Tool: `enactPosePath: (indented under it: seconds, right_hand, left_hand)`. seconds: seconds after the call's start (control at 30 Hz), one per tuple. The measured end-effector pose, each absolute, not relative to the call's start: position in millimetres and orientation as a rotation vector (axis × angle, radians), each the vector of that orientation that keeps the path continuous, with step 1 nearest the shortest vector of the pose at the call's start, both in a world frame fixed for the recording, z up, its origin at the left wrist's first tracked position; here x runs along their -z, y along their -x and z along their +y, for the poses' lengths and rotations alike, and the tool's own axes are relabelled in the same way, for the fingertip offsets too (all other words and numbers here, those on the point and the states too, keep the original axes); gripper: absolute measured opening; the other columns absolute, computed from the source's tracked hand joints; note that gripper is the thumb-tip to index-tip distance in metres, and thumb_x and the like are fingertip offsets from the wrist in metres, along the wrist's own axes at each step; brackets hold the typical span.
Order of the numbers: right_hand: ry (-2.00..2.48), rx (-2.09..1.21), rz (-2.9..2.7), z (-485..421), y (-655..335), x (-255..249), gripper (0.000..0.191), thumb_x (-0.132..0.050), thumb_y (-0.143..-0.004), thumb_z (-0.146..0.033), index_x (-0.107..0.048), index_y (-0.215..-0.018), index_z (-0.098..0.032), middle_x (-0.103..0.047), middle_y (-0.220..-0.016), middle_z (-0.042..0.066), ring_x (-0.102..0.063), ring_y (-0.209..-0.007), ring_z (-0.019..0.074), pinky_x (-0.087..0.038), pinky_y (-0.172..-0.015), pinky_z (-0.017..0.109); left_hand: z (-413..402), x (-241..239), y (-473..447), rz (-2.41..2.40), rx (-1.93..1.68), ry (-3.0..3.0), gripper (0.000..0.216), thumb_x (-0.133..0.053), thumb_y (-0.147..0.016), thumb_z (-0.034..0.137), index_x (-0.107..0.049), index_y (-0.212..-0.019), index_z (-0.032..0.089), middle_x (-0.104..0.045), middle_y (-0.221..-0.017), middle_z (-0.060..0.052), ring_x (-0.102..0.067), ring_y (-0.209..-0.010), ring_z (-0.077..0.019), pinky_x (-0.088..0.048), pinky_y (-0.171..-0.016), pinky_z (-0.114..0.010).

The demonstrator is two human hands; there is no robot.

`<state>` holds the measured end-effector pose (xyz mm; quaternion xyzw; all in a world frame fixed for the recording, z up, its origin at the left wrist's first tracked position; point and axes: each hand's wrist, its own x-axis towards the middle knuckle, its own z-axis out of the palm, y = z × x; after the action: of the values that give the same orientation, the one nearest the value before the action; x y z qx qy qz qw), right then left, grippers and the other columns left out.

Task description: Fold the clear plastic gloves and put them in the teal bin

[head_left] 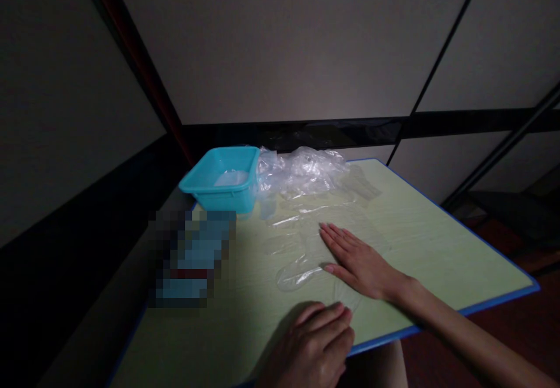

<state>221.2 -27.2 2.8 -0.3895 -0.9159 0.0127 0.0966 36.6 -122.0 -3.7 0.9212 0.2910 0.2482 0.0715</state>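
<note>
A thin, clear plastic disposable glove [291,275] lies spread on the table, its fingers pointing left. My right hand [356,262] rests flat on it, fingers stretched out and holding nothing. Close to the front edge, my left hand [312,341] lies palm down with its fingers side by side and slightly bent. Its fingertips touch or nearly touch the lower part of the glove; the palm side is hidden. Behind the glove is a crumpled heap of clear plastic [308,169].
A turquoise plastic basin [230,198] with something whitish inside stands at the back left. In front of it is a pixelated bluish object [196,254]. The pale green tabletop [437,248] has a blue edge. Light panels [284,44] rise behind the table.
</note>
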Motion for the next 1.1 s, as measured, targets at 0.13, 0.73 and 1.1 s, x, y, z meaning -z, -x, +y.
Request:
enactPosePath:
  seconds: [0.13, 0.73, 1.1]
  right_hand:
    - [1.170, -0.012, -2.716, -28, -221, -2, 0.065, -0.026, -0.091, -0.049, -0.023, -0.139, -0.006, -0.022, -0.143, 0.015, -0.016, -0.133, 0.0224, -0.023, -0.108, 0.039]
    - [1.179, -0.022, -2.709, -28, -219, 0, 0.065, -0.024, -0.091, -0.051, -0.027, -0.137, -0.005, -0.022, -0.143, 0.014, -0.017, -0.133, 0.0233, -0.023, -0.108, 0.040]
    - [1.171, -0.013, -2.719, -28, -219, 0, 0.065, -0.026, -0.091, -0.051, -0.022, -0.139, -0.008, -0.022, -0.143, 0.013, -0.016, -0.133, 0.0229, -0.023, -0.108, 0.039]
  left_hand:
    - [-124, 7, -41, 0.958, -0.845, -2.828, 0.018, -0.045, -0.088, 0.019, -0.057, -0.101, 0.019, -0.064, -0.112, 0.002, -0.055, -0.107, -0.0117, -0.043, -0.093, -0.027]
    - [-100, -3, -79, 1.928, -0.657, -2.447, 0.051, -0.048, -0.083, 0.027, -0.044, -0.125, -0.002, -0.041, -0.132, -0.022, -0.040, -0.122, -0.0299, -0.043, -0.095, -0.041]
    - [-106, 1, -76, 2.019, -0.381, -2.490, 0.061, -0.030, -0.088, 0.048, -0.042, -0.129, 0.006, -0.028, -0.141, -0.016, -0.020, -0.131, -0.0328, -0.024, -0.104, -0.052]
